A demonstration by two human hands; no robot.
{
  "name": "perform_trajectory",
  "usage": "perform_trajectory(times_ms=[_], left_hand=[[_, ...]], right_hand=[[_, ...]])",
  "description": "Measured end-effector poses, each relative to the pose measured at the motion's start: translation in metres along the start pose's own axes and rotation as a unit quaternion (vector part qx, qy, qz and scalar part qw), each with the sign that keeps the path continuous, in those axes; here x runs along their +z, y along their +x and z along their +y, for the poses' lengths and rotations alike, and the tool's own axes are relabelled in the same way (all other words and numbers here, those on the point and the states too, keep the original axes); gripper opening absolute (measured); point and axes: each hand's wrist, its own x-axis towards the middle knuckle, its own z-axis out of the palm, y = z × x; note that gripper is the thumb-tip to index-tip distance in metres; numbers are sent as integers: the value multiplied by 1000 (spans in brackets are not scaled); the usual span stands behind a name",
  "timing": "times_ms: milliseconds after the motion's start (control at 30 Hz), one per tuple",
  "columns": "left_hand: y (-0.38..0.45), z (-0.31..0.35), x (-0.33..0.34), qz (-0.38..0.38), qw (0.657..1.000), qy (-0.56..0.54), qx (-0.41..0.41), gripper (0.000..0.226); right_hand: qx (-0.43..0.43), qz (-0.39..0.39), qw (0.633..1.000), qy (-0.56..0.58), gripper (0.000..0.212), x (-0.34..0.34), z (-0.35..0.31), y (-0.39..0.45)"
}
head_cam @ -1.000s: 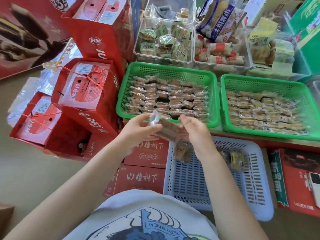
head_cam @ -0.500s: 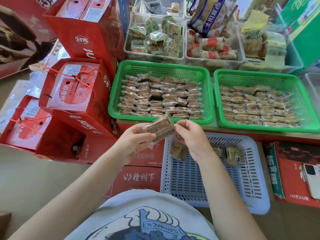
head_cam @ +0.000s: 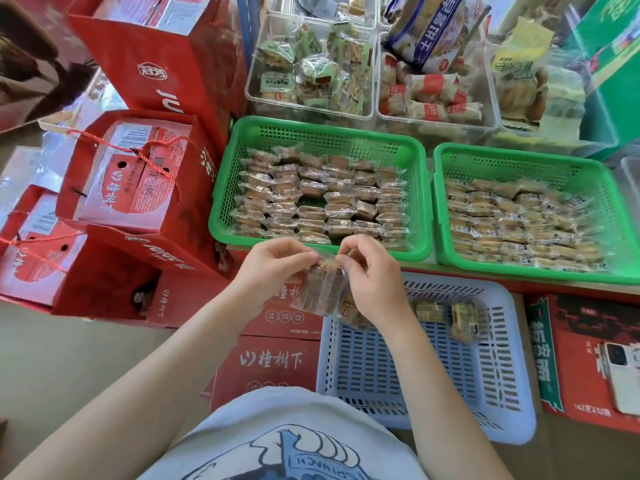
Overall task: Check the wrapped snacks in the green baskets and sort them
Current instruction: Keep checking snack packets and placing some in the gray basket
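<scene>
Two green baskets stand side by side, the left one point(head_cam: 221, 216) and the right one point(head_cam: 440, 237), both filled with rows of clear-wrapped brown snacks. In front of the left basket I hold one wrapped snack point(head_cam: 320, 289) hanging upright. My left hand point(head_cam: 268, 271) and my right hand point(head_cam: 369, 278) both pinch its top seal. Below my hands lies a pale blue basket point(head_cam: 512, 403) with a few wrapped snacks point(head_cam: 464, 318) in it.
Red gift boxes point(head_cam: 138, 181) are stacked at the left, and flat red cartons point(head_cam: 270, 362) lie under my hands. Clear bins of other packaged snacks point(head_cam: 311, 71) stand behind the green baskets. A white phone point(head_cam: 621, 379) lies on a red carton at the right.
The snack has turned from lying across my fingers to hanging upright, and both hands have shifted to pinch its upper edge. The camera has tilted slightly.
</scene>
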Motion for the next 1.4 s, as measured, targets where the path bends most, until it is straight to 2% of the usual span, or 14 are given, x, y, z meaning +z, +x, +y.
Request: perform_trajectory(times_ms=[133, 267, 333, 400, 433, 500, 567, 667, 733, 867, 1067, 1200, 1400], left_hand=[[16, 1, -4, 11, 1000, -17, -10, 12], [35, 8, -7, 24, 998, 24, 47, 2], [48, 11, -5, 51, 994, 46, 82, 3], [65, 10, -8, 95, 986, 84, 107, 15], [75, 7, -12, 112, 977, 138, 117, 22], [98, -5, -23, 110, 936, 308, 131, 37], [117, -15, -33, 63, 890, 437, 109, 49], [138, -28, -39, -2, 815, 576, 65, 59], [144, -33, -40, -13, 791, 608, 70, 61], [147, -38, -41, -8, 777, 625, 76, 61], [149, -36, -39, 4, 772, 633, 50, 66], [150, -37, -36, 22, 767, 641, 33, 71], [148, -36, -35, 39, 773, 632, 38, 72]], right_hand=[[95, -39, 991, 82, 5, -3, 4, 17], [117, -131, 983, 60, 13, -8, 5, 45], [124, -120, 983, 70, 18, -9, 6, 62], [129, -85, 985, 76, 22, -11, 8, 81], [133, -62, 986, 80, 21, -11, 10, 90], [144, -19, 984, 106, 14, -10, 17, 109], [145, 9, 984, 105, 13, -4, 25, 128], [129, 7, 988, 80, 13, 14, 37, 154], [123, -28, 991, 36, 9, 29, 45, 169], [48, -84, 992, -86, 11, 42, 56, 187], [-69, -157, 970, -172, 13, 40, 53, 195], [-98, -134, 971, -170, 13, 41, 59, 192], [-87, -92, 986, -112, 11, 49, 63, 189]])
